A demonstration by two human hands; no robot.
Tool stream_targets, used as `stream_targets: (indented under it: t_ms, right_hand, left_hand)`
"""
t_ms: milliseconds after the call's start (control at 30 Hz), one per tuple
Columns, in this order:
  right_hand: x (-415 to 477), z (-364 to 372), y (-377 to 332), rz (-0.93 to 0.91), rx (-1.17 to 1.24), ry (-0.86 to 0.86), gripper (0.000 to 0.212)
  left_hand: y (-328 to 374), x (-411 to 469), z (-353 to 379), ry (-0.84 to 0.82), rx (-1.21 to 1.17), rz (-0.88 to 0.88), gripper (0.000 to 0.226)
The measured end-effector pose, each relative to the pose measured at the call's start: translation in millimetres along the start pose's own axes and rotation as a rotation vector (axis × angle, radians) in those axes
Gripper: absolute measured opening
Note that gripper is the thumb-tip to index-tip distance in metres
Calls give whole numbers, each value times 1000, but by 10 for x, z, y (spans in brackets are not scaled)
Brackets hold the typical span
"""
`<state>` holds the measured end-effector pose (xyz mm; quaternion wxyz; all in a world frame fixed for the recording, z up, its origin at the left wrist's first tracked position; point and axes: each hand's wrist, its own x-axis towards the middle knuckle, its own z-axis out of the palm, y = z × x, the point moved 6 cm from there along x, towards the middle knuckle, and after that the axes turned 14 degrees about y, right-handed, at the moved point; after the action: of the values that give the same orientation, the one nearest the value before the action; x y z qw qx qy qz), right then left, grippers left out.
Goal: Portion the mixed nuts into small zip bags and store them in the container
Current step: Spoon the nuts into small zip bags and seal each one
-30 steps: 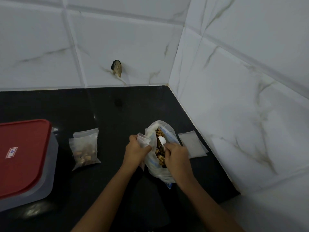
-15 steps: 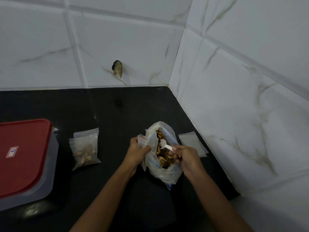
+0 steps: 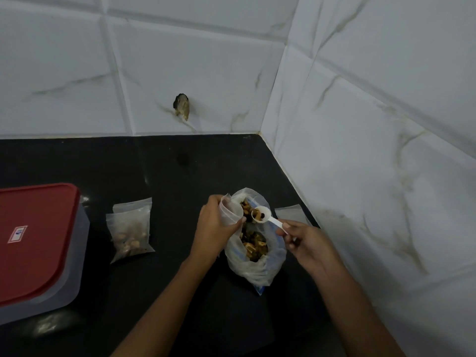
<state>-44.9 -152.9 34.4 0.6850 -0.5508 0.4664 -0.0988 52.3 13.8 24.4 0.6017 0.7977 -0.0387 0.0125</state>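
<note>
Pinching the handle of a white spoon, the right hand sits just right of the large bag of mixed nuts, which lies open on the black counter; the spoon's bowl, loaded with a few nuts, hangs above the far part of that bag; the left hand, at the large bag's left edge, grips a small zip bag with its mouth open, just beside the spoon's bowl; left of the large bag, apart from it, a filled zip bag lies flat on the counter; farther left stands the container, its red lid on and a small label on the lid; just beyond the large bag's right side lie empty zip bags, partly hidden by the right hand; beyond the large bag the counter meets white marbled wall tiles, where a dark chipped hole shows low on the back wall.
</note>
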Motion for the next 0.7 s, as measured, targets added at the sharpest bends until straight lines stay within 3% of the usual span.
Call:
stream_targets:
  t_ms: [167,267,333,500,700]
  right_hand:
    - [-212,14,-232,-89,41,-35,17]
    - [-345,102,-315,-231,-68,-76,19]
    - [-404,167,-352,-418,-235,-50,19]
    - [-617,336,-433,-1107,-572,59,20]
    - [-748,417,-428,-1471,-713,100,26]
  left_hand:
    - [88,-34,66,-50,-8,24,48]
    - [112,-30,75,-61,-23,45,49]
    - [122,-33,72,-68,-46,67,48]
    - [117,-39,47,-72,-96,72,47]
    - [93,-20,35,-52,-121,58,50]
